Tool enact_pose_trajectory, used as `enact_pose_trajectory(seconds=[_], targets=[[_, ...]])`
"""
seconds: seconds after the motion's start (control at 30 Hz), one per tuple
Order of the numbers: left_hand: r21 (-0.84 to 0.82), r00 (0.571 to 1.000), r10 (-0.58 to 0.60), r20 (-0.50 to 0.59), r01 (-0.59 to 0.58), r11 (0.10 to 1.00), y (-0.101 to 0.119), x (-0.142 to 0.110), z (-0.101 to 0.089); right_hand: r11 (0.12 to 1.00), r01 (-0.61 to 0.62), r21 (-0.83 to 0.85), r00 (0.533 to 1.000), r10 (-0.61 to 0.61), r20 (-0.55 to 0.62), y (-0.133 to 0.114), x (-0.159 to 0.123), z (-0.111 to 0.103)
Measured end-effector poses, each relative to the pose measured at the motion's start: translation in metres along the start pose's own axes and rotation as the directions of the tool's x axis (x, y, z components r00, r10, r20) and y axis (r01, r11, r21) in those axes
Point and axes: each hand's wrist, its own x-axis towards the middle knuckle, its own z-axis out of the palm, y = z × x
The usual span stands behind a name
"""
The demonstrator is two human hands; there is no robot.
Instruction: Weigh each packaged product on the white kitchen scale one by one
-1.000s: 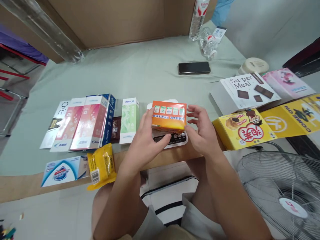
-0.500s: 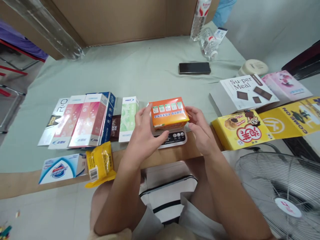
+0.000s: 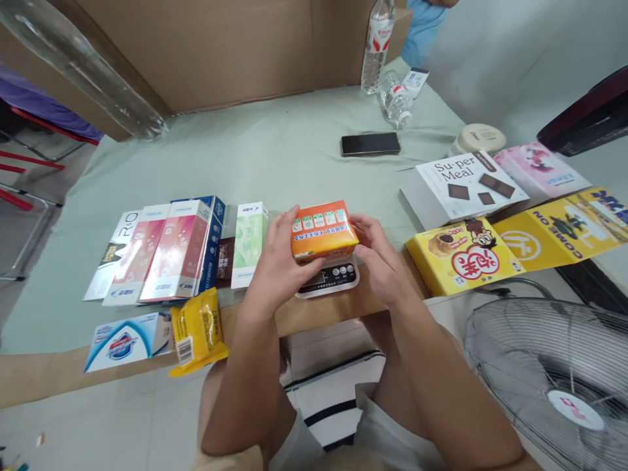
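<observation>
An orange box [image 3: 326,229] with a row of small green and white icons rests on a white kitchen scale [image 3: 350,282]. The scale's black panel and round buttons show in front of it; most of its platform is hidden. My left hand [image 3: 279,261] curves round the box's left side, fingers on the far left corner and thumb along the near edge. On the other side, the fingers of my right hand [image 3: 380,258] are bent against the right end of the box. Left of my left hand stands a green and white carton [image 3: 248,245].
Pink and white cartons [image 3: 176,252], a soap box [image 3: 127,340] and a yellow packet [image 3: 199,333] lie to the left. A yellow snack box [image 3: 464,255] and a white Su-per Meal box [image 3: 464,186] are right. Behind lie a phone [image 3: 370,144] and bottles [image 3: 396,98]. A fan [image 3: 554,379] stands front right.
The camera view has shifted slightly, so everything appears displaced. Both hands stay at the sides of the orange box, which remains on the scale.
</observation>
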Motion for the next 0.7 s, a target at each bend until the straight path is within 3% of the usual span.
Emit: enact_pose_trajectory(seconds=[0.27, 0.5, 0.7], targets=[[0.087, 0.997, -0.050, -0.060, 0.055, 0.995, 0.003, 0.005, 0.001, 1.000, 0.004, 0.014, 1.000, -0.005, 0.030, -0.002, -0.002, -0.002], [0.074, 0.995, -0.050, -0.086, 0.057, 0.996, 0.006, 0.011, -0.001, 0.994, -0.009, -0.106, 1.000, 0.011, 0.023, -0.007, 0.000, -0.003], [0.124, 0.979, -0.004, -0.204, 0.030, 0.992, 0.031, 0.013, 0.006, 0.995, 0.022, -0.096, 1.000, -0.024, -0.014, -0.024, 0.005, -0.010]])
